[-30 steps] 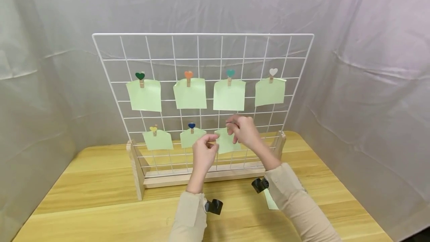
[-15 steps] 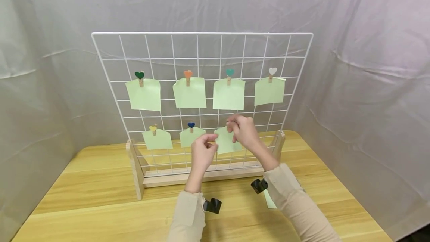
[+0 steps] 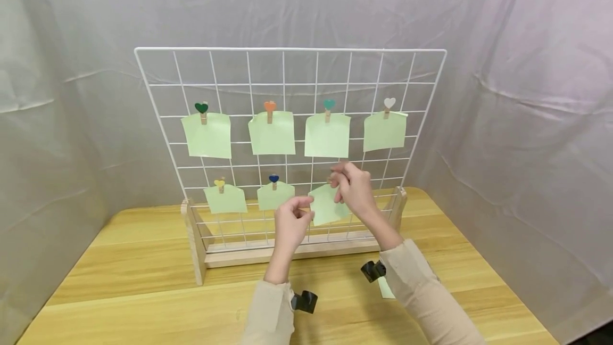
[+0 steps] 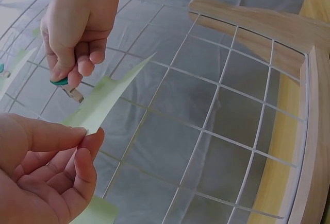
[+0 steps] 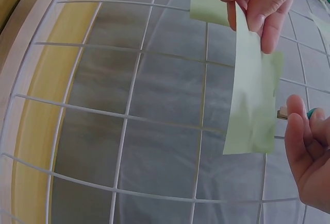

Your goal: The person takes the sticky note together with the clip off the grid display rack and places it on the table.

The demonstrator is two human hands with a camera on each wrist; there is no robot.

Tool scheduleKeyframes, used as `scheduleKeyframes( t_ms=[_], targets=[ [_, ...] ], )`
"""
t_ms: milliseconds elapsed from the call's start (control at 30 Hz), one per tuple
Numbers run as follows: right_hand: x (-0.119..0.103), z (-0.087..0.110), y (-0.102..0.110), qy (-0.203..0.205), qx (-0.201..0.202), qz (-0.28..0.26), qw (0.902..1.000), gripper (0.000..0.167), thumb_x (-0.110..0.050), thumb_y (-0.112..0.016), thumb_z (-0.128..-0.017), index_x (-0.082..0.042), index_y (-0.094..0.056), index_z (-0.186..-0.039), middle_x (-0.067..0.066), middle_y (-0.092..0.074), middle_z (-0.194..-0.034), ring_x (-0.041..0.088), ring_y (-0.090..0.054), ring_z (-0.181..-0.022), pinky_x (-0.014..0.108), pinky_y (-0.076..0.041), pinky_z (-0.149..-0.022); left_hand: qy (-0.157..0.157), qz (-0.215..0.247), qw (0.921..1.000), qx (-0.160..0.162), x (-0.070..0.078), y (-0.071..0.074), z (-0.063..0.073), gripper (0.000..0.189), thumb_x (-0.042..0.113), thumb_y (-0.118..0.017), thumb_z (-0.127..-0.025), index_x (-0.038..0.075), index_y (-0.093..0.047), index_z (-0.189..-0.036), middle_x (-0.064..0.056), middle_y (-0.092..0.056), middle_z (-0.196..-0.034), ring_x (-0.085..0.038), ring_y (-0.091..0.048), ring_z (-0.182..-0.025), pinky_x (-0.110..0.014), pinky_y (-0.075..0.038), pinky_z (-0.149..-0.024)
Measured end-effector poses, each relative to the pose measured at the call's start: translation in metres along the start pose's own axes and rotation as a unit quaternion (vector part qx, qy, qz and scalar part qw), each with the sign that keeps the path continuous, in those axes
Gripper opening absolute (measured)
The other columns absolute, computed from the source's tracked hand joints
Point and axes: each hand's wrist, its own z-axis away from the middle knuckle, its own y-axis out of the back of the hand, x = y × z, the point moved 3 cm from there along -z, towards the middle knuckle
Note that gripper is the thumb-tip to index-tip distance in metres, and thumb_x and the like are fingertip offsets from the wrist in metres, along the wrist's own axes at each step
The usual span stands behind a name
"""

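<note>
Thumb and forefinger of the left hand pinch the pale green note by its left edge, and there's the right hand just beyond, its fingers clamped on a wooden clip with a teal heart!

Here's the key relation: from the right hand's fingers, the note lies to the left and below, and the clip's long axis runs toward the note's upper edge. The wooden end is right beside the paper; whether they touch, I can't tell. The note hangs on the near side of the white wire grid, tilted, its top edge rising to the right.

Poses now: the left forearm comes up from the near side, hand lower and left; the right forearm slants in from the near right, wrist bent, hand higher.

Farther out, four clipped notes line the upper row, two hang lower left, and another sheet pokes out beside the right sleeve on the table.
</note>
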Motion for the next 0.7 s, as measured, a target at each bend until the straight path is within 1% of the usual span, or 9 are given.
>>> scheduleKeyframes(
  t_ms=[33, 200, 267, 333, 467, 533, 700],
  targets=[
    [-0.002, 0.001, 0.001, 0.001, 0.002, -0.003, 1.0000, 0.010, 0.008, -0.051, -0.086, 0.010, -0.058, -0.092, 0.017, -0.059, -0.063, 0.023, -0.051, -0.037, 0.028, -0.045, -0.036, 0.000, 0.001, 1.0000, 0.000, 0.000, 0.000, 0.001, 0.021, -0.012, -0.062, -0.072, -0.005, -0.065, -0.092, -0.015, -0.064, -0.087, -0.016, -0.055, -0.060, -0.021, -0.045, -0.050],
    [-0.025, 0.007, 0.006, 0.006, 0.005, -0.006, 0.9999, 0.010, 0.011, -0.050, -0.084, 0.015, -0.057, -0.091, 0.023, -0.058, -0.063, 0.033, -0.051, -0.039, 0.033, -0.046, -0.037, 0.000, 0.010, 0.9999, -0.005, -0.001, 0.001, 0.005, 0.020, -0.012, -0.061, -0.072, -0.006, -0.064, -0.092, -0.017, -0.064, -0.087, -0.019, -0.058, -0.062, -0.020, -0.046, -0.051],
    [-0.033, 0.010, 0.008, 0.006, 0.003, -0.002, 1.0000, 0.010, 0.012, -0.050, -0.084, 0.016, -0.057, -0.091, 0.024, -0.058, -0.065, 0.033, -0.051, -0.039, 0.032, -0.046, -0.038, 0.001, 0.016, 0.9998, -0.010, -0.002, 0.001, 0.006, 0.020, -0.012, -0.061, -0.073, -0.007, -0.064, -0.092, -0.017, -0.064, -0.088, -0.020, -0.058, -0.063, -0.020, -0.046, -0.051],
    [-0.033, 0.012, 0.009, 0.003, 0.001, -0.004, 1.0000, 0.011, 0.012, -0.050, -0.084, 0.015, -0.058, -0.091, 0.024, -0.059, -0.066, 0.033, -0.051, -0.040, 0.033, -0.047, -0.039, 0.000, 0.022, 0.9996, -0.015, -0.002, 0.002, 0.007, 0.019, -0.011, -0.061, -0.073, -0.008, -0.064, -0.092, -0.018, -0.063, -0.088, -0.023, -0.058, -0.064, -0.022, -0.047, -0.052],
    [-0.033, 0.016, 0.012, 0.010, 0.001, -0.007, 0.9999, 0.010, 0.011, -0.051, -0.084, 0.014, -0.059, -0.090, 0.025, -0.060, -0.068, 0.033, -0.051, -0.040, 0.035, -0.046, -0.038, 0.002, 0.028, 0.9993, -0.025, -0.005, 0.004, 0.009, 0.016, -0.011, -0.061, -0.075, -0.009, -0.063, -0.091, -0.020, -0.063, -0.085, -0.026, -0.058, -0.063, -0.027, -0.050, -0.053],
    [-0.032, 0.018, 0.014, 0.014, 0.004, -0.006, 0.9999, 0.010, 0.010, -0.052, -0.084, 0.014, -0.060, -0.089, 0.025, -0.061, -0.069, 0.033, -0.051, -0.040, 0.035, -0.046, -0.038, 0.003, 0.023, 0.9993, -0.029, -0.007, 0.004, 0.010, 0.015, -0.011, -0.060, -0.076, -0.010, -0.063, -0.090, -0.019, -0.062, -0.083, -0.024, -0.057, -0.061, -0.026, -0.050, -0.053],
    [-0.030, 0.025, 0.019, 0.007, 0.016, 0.000, 0.9998, 0.009, 0.010, -0.056, -0.081, 0.015, -0.061, -0.087, 0.025, -0.061, -0.070, 0.034, -0.052, -0.041, 0.037, -0.046, -0.039, 0.024, 0.015, 0.9991, -0.032, -0.013, 0.004, 0.014, 0.015, -0.011, -0.060, -0.075, -0.008, -0.064, -0.089, -0.016, -0.062, -0.079, -0.015, -0.054, -0.057, -0.020, -0.047, -0.051]
  ],
)
